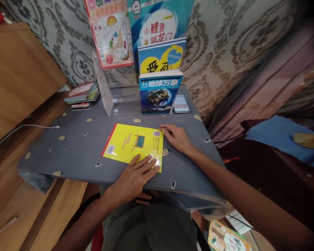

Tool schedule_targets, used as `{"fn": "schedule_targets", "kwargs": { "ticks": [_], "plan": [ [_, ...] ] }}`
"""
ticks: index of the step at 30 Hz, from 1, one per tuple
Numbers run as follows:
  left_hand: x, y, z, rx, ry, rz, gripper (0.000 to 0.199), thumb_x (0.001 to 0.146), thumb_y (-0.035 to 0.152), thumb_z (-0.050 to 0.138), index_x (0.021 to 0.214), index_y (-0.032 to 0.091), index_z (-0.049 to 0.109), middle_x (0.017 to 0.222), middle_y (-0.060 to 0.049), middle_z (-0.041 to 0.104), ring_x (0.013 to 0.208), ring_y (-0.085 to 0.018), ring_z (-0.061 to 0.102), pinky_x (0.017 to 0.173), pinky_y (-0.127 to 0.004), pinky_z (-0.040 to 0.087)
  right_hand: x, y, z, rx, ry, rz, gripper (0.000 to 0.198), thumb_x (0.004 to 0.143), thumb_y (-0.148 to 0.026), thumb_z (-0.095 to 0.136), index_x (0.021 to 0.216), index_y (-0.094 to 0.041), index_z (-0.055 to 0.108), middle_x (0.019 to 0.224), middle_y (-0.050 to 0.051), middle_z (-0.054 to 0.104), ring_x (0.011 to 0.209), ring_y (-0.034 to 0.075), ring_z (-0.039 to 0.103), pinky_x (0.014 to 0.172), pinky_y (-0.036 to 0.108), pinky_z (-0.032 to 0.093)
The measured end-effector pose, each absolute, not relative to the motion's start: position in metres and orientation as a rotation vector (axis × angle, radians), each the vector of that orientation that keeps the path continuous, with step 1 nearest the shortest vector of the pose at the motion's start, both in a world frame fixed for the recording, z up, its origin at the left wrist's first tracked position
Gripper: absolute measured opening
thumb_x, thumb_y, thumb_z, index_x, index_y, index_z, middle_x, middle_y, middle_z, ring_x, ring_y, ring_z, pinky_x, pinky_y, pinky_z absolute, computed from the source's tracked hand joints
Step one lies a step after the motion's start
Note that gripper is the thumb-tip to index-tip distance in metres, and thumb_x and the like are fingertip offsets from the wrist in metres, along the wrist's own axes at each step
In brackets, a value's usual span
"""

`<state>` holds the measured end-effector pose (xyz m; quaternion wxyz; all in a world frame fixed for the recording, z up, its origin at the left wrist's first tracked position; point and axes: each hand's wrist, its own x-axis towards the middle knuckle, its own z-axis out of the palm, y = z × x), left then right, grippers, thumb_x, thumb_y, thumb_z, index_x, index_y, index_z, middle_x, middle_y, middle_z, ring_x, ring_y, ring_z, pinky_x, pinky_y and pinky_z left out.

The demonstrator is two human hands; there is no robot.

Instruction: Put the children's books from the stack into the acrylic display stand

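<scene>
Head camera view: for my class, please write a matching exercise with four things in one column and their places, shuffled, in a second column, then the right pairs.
Things
1. Left hand
2. Right hand
3. Book with the Earth on its cover
4. Pile of books

Places
A. Standing in front of the blue-and-yellow book
B. At the upper right corner of the yellow book
C. Near the wooden cabinet
D. Over the near edge of the yellow book, fingers spread

Right pairs
1-D, 2-B, 3-A, 4-C
</scene>
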<state>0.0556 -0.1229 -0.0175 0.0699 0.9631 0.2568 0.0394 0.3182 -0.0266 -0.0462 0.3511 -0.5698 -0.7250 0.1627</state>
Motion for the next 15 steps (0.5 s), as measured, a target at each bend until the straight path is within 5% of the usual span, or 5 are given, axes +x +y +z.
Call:
{"fn": "schedule_targets", "kwargs": {
  "ticks": [15],
  "plan": [
    [-0.029,-0.119,-0.023,2.818,1.114,0.310,0.056,0.095,0.003,0.038,0.142,0.029,0.054,0.149,-0.004,0.055,0.143,-0.020,0.044,0.119,-0.048,0.038,0.317,-0.028,-0.044,-1.464,-1.882,0.413,0.030,0.095,-0.029,0.048,0.110,-0.023,0.073,0.113,0.009,0.076,0.097,0.027,0.070,0.085,0.043,0.057]
  ]
}}
